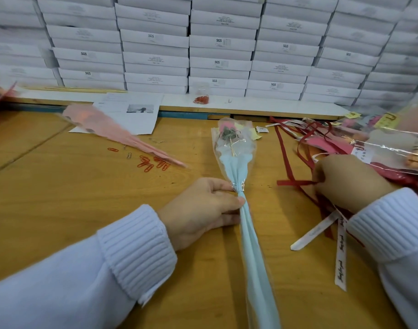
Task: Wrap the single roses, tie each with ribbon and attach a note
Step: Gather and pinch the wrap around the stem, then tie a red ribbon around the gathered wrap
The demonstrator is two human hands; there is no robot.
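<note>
Tabletop (61,198): left hand (200,210) pinches rose (228,129), right hand (345,181) ribbon (295,182).

Pale blue wrap (236,167) under clear film; pink rose (227,126) with grey-green leaves. Dark red ribbon (283,148). White strips (340,252) lettered in black script. Orange-red clips (153,163) on yellow-brown, wood-grained desk (61,198). Pink cone (103,124) at left, yellow notes (388,119) at right. White sheet (136,119) with a grey photo. White boxes (222,41) with grey print. White ribbed sleeves (136,252).

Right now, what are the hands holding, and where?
The left hand grips the blue-wrapped rose at its gathered neck; the right hand pinches a red ribbon near one end.
</note>
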